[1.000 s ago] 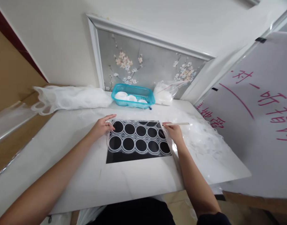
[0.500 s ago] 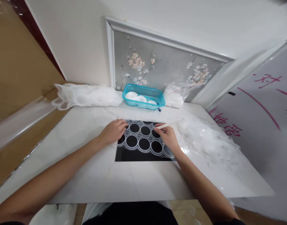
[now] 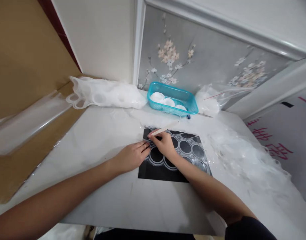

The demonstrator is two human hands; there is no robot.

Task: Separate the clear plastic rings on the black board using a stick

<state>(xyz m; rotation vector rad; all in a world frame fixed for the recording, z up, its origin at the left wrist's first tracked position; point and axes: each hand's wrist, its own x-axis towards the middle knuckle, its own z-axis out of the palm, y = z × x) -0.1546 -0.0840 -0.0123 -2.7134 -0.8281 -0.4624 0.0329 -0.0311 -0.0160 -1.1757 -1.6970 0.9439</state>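
Note:
A black mat [image 3: 157,174] lies on the white table under a clear plastic sheet [image 3: 179,154] cut with rows of round openings. My right hand [image 3: 165,145] is closed around a thin, flat, pale stick [image 3: 166,128]. The stick slants up and right from my fingers, and its lower end is hidden by them. My left hand [image 3: 135,156] rests at the left edge of the sheet, fingers bent and pressed together on it. The fingertips of both hands almost meet there. What lies right under them is too small to make out.
Behind the mat stands a blue plastic basket [image 3: 172,86] with white round pieces [image 3: 169,102]. A bundle of ring-holed clear sheets [image 3: 105,93] lies back left, a clear bag [image 3: 209,100] back right. Crumpled clear scraps [image 3: 252,163] spread on the right. Cardboard [image 3: 43,146] borders the left.
My right hand has moved left across the sheet with the stick, to beside my left hand. My left hand has come down the sheet's left edge. The view has shifted and come closer.

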